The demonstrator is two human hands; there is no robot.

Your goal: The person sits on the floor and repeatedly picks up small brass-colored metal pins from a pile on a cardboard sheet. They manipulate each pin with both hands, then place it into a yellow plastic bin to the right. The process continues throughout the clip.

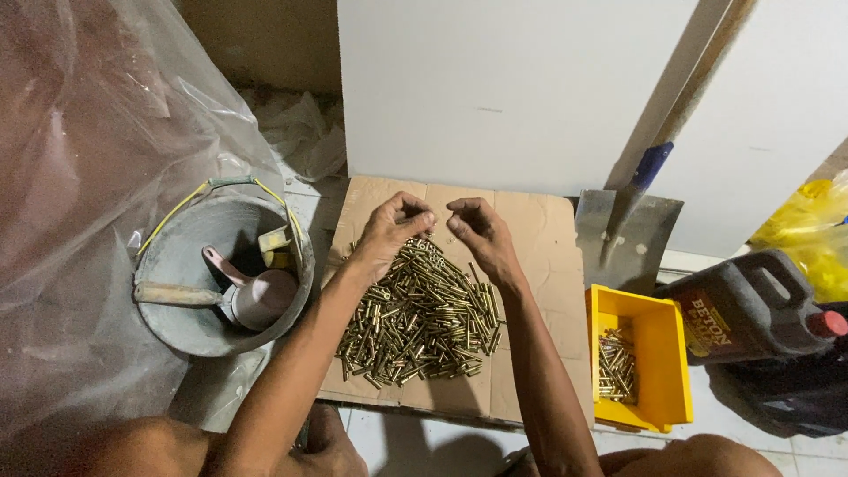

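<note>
A heap of small brass-coloured metal pins (420,322) lies on a flat sheet of brown cardboard (530,238) on the floor. My left hand (395,227) hovers over the far end of the heap with its fingertips pinched together on a small brass piece. My right hand (477,230) is close beside it, fingers curled and pinched, almost touching the left fingertips. What the right fingers hold is too small to tell. A yellow plastic bin (664,353) to the right of the cardboard holds several of the same brass pins (616,364).
A grey metal bucket (168,265) with a pink scoop (256,296) and a wooden-handled tool stands at the left, beside a large clear plastic sheet (88,159). A shovel (627,234) leans on the white wall. A dark jerrycan (751,305) and yellow bags (817,221) sit at the right.
</note>
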